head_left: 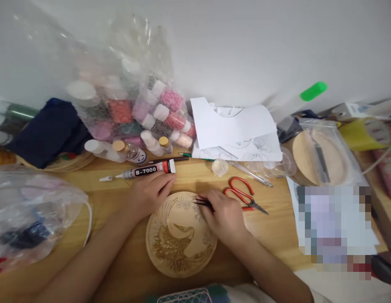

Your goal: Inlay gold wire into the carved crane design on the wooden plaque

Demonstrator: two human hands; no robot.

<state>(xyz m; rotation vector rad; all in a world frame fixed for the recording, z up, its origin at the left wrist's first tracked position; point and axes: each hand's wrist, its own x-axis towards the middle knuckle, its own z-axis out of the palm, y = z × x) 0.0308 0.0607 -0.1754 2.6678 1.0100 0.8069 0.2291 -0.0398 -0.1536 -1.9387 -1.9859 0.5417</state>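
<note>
Nearest the viewer, a round wooden plaque (179, 235) lies flat on the light wood table (271, 235), its face carrying a bird outline with feathered wings and blossoms near the far rim. It reads as stiff, light and thin; judged safest held by the rim, since the fine surface work looks fragile and any applied pieces could shift under a fingertip. The right hand (225, 216) rests on the plaque's right side, fingers pinched closed around dark, slender tweezers (203, 203) whose tips point left over the blossom area; whether they carry anything cannot be told. The tweezers look rigid, smooth and slippery, best pinched at mid-shank. The left hand (151, 191) sits at the plaque's far-left edge, fingers curled loosely down against the rim and table, grasping nothing visible. Just right of the right hand lie red-handled scissors (244, 198), blades pointing right. Farther back, just beyond the left hand, a B-7000 glue tube (145, 171) lies on its side, nozzle left. Beyond it stand small corked bottles (129, 150) and a crinkled clear bag of coloured jars (132, 97), glossy and soft-walled. To the right, white paper sheets (233, 126) with line drawings lean near the wall.
</note>
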